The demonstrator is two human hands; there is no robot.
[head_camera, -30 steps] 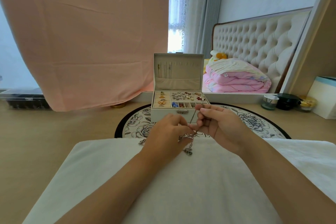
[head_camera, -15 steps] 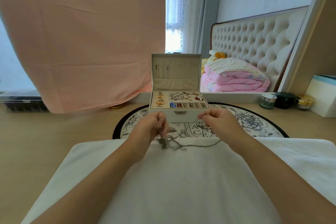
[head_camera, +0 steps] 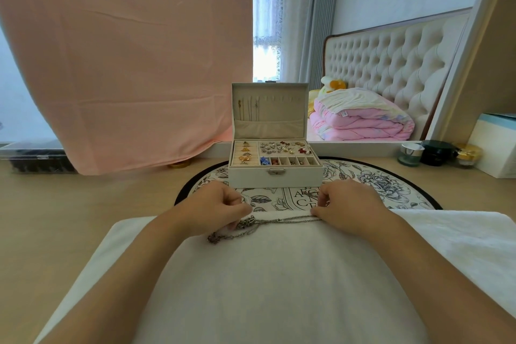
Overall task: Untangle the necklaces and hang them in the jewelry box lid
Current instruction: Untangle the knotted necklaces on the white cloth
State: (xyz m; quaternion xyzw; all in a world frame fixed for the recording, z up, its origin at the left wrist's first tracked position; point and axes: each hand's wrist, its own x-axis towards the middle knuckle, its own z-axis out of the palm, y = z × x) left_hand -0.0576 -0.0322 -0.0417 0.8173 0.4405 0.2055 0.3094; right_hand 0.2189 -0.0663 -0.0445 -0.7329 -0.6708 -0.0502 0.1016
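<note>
Necklaces (head_camera: 268, 225): silver chains, tangled at the left end, stretched across the far edge of a white towel (head_camera: 279, 288) between both hands.
Left hand (head_camera: 215, 208): laid on the towel, fingers curled together and pinched on the tangled end.
Right hand (head_camera: 346, 204): fingers closed on the other end of the chains.
Jewelry box (head_camera: 275, 173): set on a round floral mat (head_camera: 377, 184) just beyond the hands, lid (head_camera: 269, 112) raised upright; thin chains are seen hung at the lid's left side, small pieces sorted in the tray compartments.
</note>
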